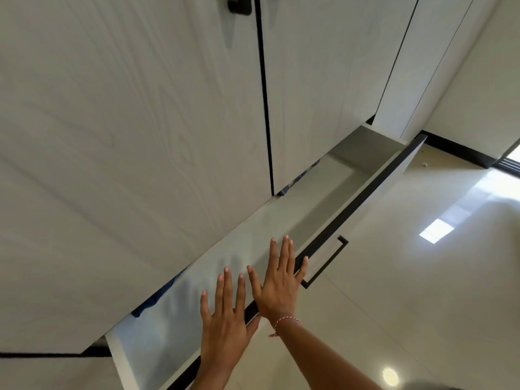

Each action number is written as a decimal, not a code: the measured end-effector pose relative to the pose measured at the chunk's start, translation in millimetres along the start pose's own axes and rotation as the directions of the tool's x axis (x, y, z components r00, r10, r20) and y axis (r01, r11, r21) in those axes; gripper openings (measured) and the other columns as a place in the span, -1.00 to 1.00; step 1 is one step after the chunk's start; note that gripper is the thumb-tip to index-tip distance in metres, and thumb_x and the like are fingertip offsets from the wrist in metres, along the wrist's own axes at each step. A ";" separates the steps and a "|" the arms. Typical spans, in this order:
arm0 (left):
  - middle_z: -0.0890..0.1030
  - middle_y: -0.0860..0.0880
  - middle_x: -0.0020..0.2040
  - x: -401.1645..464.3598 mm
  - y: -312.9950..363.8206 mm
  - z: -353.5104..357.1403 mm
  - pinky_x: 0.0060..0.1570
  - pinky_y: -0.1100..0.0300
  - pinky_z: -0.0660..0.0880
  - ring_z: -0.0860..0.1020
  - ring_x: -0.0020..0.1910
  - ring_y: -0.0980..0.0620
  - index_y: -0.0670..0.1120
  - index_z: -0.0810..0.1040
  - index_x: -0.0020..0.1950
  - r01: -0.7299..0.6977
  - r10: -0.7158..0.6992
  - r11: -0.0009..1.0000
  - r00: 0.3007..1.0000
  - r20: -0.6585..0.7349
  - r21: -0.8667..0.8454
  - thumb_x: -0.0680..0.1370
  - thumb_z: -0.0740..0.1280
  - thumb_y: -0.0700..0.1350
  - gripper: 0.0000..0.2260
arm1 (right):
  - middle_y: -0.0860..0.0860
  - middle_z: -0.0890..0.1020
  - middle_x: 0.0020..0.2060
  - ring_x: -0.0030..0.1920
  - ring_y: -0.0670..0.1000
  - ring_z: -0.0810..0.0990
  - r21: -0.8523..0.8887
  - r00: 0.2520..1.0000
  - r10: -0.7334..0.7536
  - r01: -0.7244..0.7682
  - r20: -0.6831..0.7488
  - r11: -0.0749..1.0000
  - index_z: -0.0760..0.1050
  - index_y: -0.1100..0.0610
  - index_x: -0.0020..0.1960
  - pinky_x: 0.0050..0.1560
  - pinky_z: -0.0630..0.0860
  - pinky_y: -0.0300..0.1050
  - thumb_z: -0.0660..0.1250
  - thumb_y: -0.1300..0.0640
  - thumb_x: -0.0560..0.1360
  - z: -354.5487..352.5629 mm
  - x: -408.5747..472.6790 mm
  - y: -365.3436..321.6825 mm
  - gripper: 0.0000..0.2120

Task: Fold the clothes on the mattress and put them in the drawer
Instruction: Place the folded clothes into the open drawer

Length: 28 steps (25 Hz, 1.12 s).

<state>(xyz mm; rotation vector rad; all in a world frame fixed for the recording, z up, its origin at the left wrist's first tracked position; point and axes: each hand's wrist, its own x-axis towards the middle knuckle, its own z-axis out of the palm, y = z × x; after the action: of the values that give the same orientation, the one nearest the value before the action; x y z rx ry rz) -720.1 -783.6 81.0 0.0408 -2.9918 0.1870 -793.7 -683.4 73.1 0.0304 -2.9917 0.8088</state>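
No text, label, brand, number or sign can be read anywhere in this view. The white wardrobe doors (135,136) and the drawer (363,175) front are plain, bearing only wood grain and black trim.

You face tall white wood-grain wardrobe doors (140,122), split by a thin dark vertical gap (264,108), with a black door handle (239,5) at the top edge. To your right lies a glossy cream tiled floor (422,277) bordered by a black skirting strip (461,152).
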 end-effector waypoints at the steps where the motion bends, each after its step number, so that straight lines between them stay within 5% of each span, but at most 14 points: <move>1: -0.09 -0.19 0.55 8.8 -8.5 3.2 0.39 -0.20 0.01 -0.17 0.54 -0.16 -0.08 -0.05 0.54 -0.003 0.003 1.000 1.000 -0.018 0.018 0.52 -0.24 0.38 -0.26 | 0.06 -0.20 0.53 0.53 0.08 -0.24 0.005 1.000 -0.010 0.010 -0.006 1.000 -0.20 0.02 0.53 0.46 -0.32 0.19 -0.16 -0.36 0.51 4.4 9.3 -6.2 -0.27; 4: 0.00 -0.20 0.53 26.3 -34.6 12.2 0.42 -0.18 -0.02 -0.08 0.54 -0.16 -0.12 -0.02 0.54 -0.009 0.011 0.999 0.999 -0.031 0.052 0.52 -0.20 0.37 -0.25 | 0.08 -0.42 0.47 0.48 0.03 -0.43 0.109 0.999 0.051 -0.048 -0.018 0.993 -0.40 0.08 0.49 0.47 -0.40 0.03 -0.27 -0.42 0.48 18.6 28.1 -27.4 -0.19; 6: 0.00 -0.21 0.54 35.7 -49.4 16.1 0.43 -0.17 -0.07 -0.01 0.52 -0.15 -0.13 0.00 0.54 -0.023 0.025 0.999 0.998 -0.062 0.027 0.56 -0.22 0.32 -0.30 | 0.04 -0.43 0.48 0.50 0.00 -0.40 0.367 0.968 0.250 -0.231 -0.004 0.901 -0.43 0.07 0.49 0.50 -0.29 -0.05 -0.28 -0.42 0.46 24.3 31.0 -44.2 -0.18; 9: -0.08 -0.19 0.56 50.1 -69.2 21.2 0.43 -0.17 -0.10 -0.10 0.55 -0.12 -0.15 -0.04 0.55 -0.076 0.082 0.996 0.982 -0.168 0.043 0.62 -0.22 0.18 -0.40 | -0.01 -0.10 0.55 0.55 0.02 -0.07 0.726 0.876 0.441 -0.430 0.192 0.537 -0.23 0.04 0.55 0.46 -0.02 -0.08 -0.12 -0.35 0.46 23.5 38.4 -66.0 -0.20; 11: -0.17 -0.20 0.56 59.4 -80.4 22.6 0.44 -0.17 -0.14 -0.20 0.54 -0.12 -0.17 -0.14 0.55 -0.110 0.141 0.984 0.963 -0.232 0.144 0.62 -0.07 0.18 -0.37 | -0.01 0.08 0.54 0.53 0.05 0.08 0.775 0.855 0.452 -0.460 0.254 0.434 -0.10 0.03 0.56 0.45 0.07 -0.03 -0.10 -0.33 0.46 16.5 47.6 -70.7 -0.22; 15: -0.30 -0.21 0.53 77.7 -87.9 13.9 0.43 -0.18 -0.24 -0.34 0.50 -0.12 -0.15 -0.30 0.53 -0.100 0.159 0.962 0.962 -0.224 0.253 0.30 0.51 0.14 0.16 | -0.02 0.01 0.55 0.54 0.03 0.01 0.742 0.872 0.362 -0.477 0.330 0.471 -0.09 0.02 0.57 0.48 -0.03 0.04 -0.16 -0.38 0.41 12.2 64.7 -74.5 -0.17; 21: -0.33 -0.23 0.52 89.2 -88.3 19.7 0.40 -0.20 -0.32 -0.38 0.48 -0.17 -0.11 -0.29 0.54 -0.074 0.185 0.915 0.951 -0.249 0.397 0.34 0.47 0.13 0.10 | -0.05 -0.13 0.55 0.55 0.04 -0.08 0.752 0.883 0.299 -0.466 0.362 0.467 -0.21 0.01 0.56 0.49 -0.10 0.09 -0.18 -0.35 0.48 23.6 78.1 -87.4 -0.24; 26: -0.37 -0.24 0.50 92.6 -88.1 20.4 0.37 -0.20 -0.37 -0.42 0.47 -0.19 -0.12 -0.29 0.53 -0.069 0.161 0.904 0.969 -0.186 0.421 0.36 0.45 0.10 0.07 | -0.06 -0.15 0.55 0.54 0.04 -0.11 0.761 0.855 0.223 -0.518 0.468 0.392 -0.21 -0.05 0.55 0.50 -0.08 0.25 -0.16 -0.71 0.06 18.0 86.5 -81.3 0.22; 28: -0.42 -0.24 0.47 91.9 -87.8 18.4 0.36 -0.19 -0.40 -0.47 0.44 -0.20 -0.12 -0.30 0.52 -0.042 0.120 0.898 0.981 -0.151 0.439 0.39 0.44 0.06 0.04 | -0.03 -0.10 0.56 0.55 0.09 -0.04 0.770 0.833 0.181 -0.553 0.523 0.318 -0.17 -0.08 0.55 0.48 -0.02 0.29 -0.19 -0.58 0.31 10.4 91.1 -74.2 -0.04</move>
<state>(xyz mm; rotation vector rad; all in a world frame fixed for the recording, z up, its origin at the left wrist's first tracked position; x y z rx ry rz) -810.5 -874.7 86.9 -0.0517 -2.7167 0.8206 -882.8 -753.5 105.7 -0.5817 -2.3139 2.6652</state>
